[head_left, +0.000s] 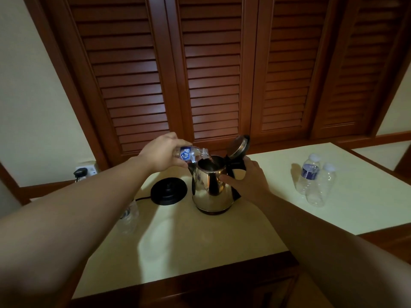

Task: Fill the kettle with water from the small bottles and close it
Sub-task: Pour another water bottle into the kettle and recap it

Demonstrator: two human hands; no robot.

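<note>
- On the cream counter (200, 236), in front of brown louvred doors (211, 74): steel kettle (210, 192) stands upright, off its base.
- Lid (238, 146) hinged up and back, mouth of kettle uncovered.
- Base (168, 190), black, round, lies just left of the kettle, apart from it; its cord runs left toward a wall socket (85, 171).
- Left hand (161, 155): fingers curled round a small bottle (192, 154) with a blue label. Bottle tipped near horizontal, neck over the kettle's rim. Whether water is running: cannot tell.
- Right hand (246, 177): wrapped round the black handle (235, 168) on the kettle's right side, thumb pressed to the steel wall.
- Two more bottles (314, 181) stand together well to the right on the counter, upright, white caps on; the front one looks clear and empty, the back one carries a dark blue label.
- A further clear bottle (130, 216) near the left counter edge, partly hidden by the left forearm; fill level not readable.
</note>
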